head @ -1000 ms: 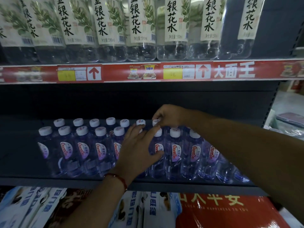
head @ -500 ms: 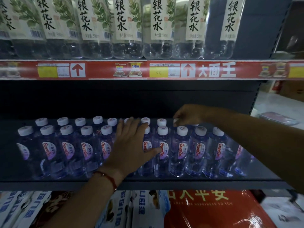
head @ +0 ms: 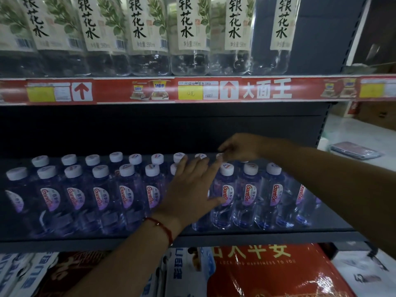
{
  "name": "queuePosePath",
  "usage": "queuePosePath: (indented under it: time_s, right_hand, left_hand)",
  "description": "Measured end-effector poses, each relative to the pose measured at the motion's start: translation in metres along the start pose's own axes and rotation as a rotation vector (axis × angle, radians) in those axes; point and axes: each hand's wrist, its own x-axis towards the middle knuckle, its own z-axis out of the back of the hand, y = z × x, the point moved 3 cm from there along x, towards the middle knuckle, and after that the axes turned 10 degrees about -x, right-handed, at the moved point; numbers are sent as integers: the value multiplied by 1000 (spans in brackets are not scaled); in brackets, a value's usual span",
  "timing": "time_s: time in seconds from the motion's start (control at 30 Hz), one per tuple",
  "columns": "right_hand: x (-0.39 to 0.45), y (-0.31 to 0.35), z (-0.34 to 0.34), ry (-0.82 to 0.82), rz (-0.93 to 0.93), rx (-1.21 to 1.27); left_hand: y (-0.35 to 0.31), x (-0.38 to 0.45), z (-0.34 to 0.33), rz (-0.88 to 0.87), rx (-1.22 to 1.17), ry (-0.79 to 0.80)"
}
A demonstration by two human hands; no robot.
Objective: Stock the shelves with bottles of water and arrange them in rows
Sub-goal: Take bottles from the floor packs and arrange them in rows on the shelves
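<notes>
Small water bottles (head: 128, 196) with white caps and purple-tinted labels stand in two rows on the dark middle shelf (head: 214, 240). My left hand (head: 190, 189) lies flat with spread fingers over the front row near the middle, and its thumb touches a front bottle (head: 227, 189). My right hand (head: 240, 147) reaches over to the back row, where its curled fingertips pinch the cap of a back-row bottle (head: 220, 156). That bottle's body is hidden behind the front row.
Tall clear bottles (head: 188, 39) with white leaf labels fill the upper shelf, above a red price strip (head: 192, 91). Red (head: 267, 273) and blue-and-white packs (head: 186, 273) lie below. The back row stops at my right hand, with bare shelf beyond it. To the right lies pale floor.
My right hand has moved right along the back row by about two caps. My left hand has shifted right over the front row. The view has also swung right.
</notes>
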Motion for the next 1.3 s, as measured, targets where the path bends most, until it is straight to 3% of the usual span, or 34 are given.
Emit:
queuePosePath:
  time_s: [0.27, 0.43, 0.63, 0.87, 1.13, 1.3]
  right_hand:
    - [-11, -37, -9, 20, -134, 3]
    - [-12, -40, -8, 1, -83, 87]
    - [-14, -41, -6, 15, -46, 109]
    - [-39, -45, -4, -42, -120, 341]
    - [-131, -117, -5, -66, -182, -16]
    - [-159, -141, -16, -54, -185, 29]
  left_hand:
    - [-18, 12, -21, -54, 0, -100]
    - [-17, 11, -23, -27, -14, -152]
    - [-16, 11, -24, 12, -4, -122]
    - [-15, 10, -22, 62, -3, -59]
    - [-25, 14, -20, 54, 40, -39]
    - [-63, 37, -33, -29, 9, -4]
